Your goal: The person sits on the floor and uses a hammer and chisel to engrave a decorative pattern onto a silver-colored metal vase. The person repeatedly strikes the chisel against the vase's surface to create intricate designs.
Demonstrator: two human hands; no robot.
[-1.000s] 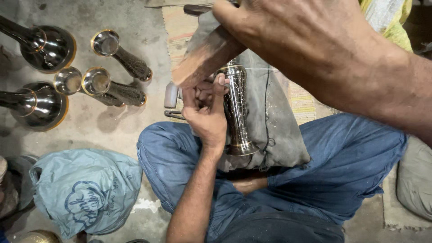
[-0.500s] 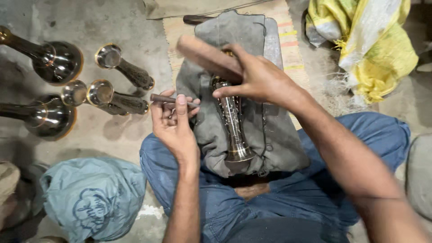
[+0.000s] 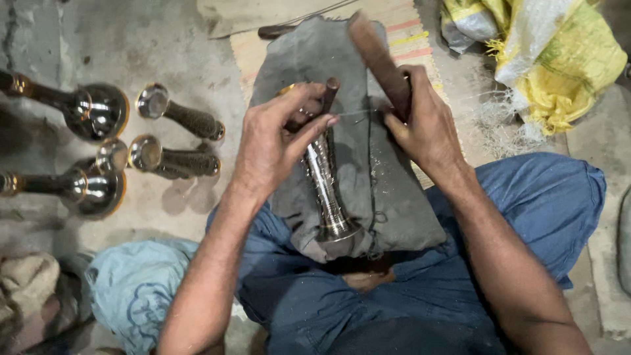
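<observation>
Steel, thin and bright: a slim chisel [image 3: 358, 113] runs between my two hands, its line level above the work. My left hand [image 3: 273, 141] pinches its near end, thumb and forefinger closed on it, the other fingers curled over the dark butt [image 3: 330, 92] that sticks up past my knuckles. My right hand [image 3: 427, 125] is wrapped tight round a brown wooden mallet [image 3: 378, 56], whose head slants up and away from me; that thumb lies just beside the far end of the steel.

Under my left fingers lies the polished metal stem [image 3: 327, 187], shiny and fluted, its flared foot toward my belly. It rests lengthwise on a grey padded cushion [image 3: 394, 197] that sits across my lap, on my blue trousers [image 3: 526, 204].

Out to my left, on the concrete floor [image 3: 184, 39], stand finished pieces: two round-bellied metal vessels [image 3: 98, 110] with long necks, and several small cup-headed stems [image 3: 177, 117] lying on their sides. A pale blue cloth bag [image 3: 131, 289] lies near my left knee. A yellow and white sack [image 3: 552, 52] is heaped beyond my right hand, well apart.
</observation>
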